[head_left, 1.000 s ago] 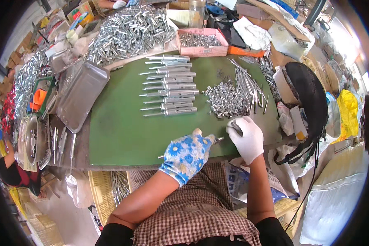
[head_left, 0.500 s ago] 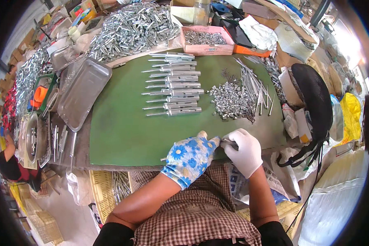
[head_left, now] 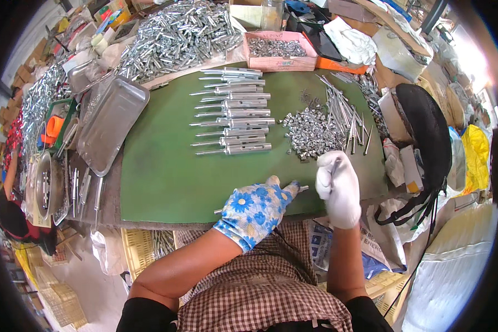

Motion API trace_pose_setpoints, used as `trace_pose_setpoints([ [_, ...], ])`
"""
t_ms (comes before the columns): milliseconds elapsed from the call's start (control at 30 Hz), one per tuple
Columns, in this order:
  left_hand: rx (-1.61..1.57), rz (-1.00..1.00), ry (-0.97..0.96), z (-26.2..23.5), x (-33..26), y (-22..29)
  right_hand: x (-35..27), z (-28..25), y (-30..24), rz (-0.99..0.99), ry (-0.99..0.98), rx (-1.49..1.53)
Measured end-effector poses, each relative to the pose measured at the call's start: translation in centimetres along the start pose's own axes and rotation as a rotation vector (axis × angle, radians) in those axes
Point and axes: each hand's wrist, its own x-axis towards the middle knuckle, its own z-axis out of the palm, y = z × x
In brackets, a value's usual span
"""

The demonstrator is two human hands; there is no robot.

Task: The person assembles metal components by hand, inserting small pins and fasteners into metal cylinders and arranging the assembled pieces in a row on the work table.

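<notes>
My left hand (head_left: 254,209), in a white glove with blue flowers, is closed around a slim metal rod (head_left: 304,188) over the front of the green mat (head_left: 166,182). Both ends of the rod stick out of the fist; its middle is hidden. To the right of it, my right hand (head_left: 339,191) wears a plain white glove and is held apart, its fingers curled together. Whatever they may pinch cannot be made out. Just beyond it lies a heap of small shiny metal pieces (head_left: 311,133), beside long thin rods (head_left: 343,116). Slotted metal tubes with thin rods (head_left: 249,113) lie in a row at mid-mat.
A steel tray (head_left: 113,127) leans at the left. At the back are a big heap of metal parts (head_left: 182,41) and a pink box (head_left: 279,63) of small pieces. A black bag (head_left: 423,130) bounds the right side. Another person's arm (head_left: 10,177) shows far left.
My right hand has drawn away from the rod's right end, moving right and turning upward toward the heap of small pieces. My left hand keeps its hold on the rod, nearly in place.
</notes>
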Motion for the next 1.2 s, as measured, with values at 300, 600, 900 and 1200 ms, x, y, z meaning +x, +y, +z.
trace_pose_setpoints([
  [300,0.068,0.025,0.032,0.5,0.0,-0.1,1.0,1.5,2.6,0.048,0.059,0.746],
  [600,0.088,0.049,0.133,0.4,1.0,1.1,0.0,2.9,2.6,-0.223,0.214,0.171],
  [900,0.289,0.004,0.365,0.7,-8.2,-1.9,-0.3,-1.2,2.4,-0.04,0.223,0.314],
  [1200,0.13,-0.14,0.527,-1.7,-10.3,-4.7,-0.8,-0.6,0.7,-0.012,0.208,0.02],
])
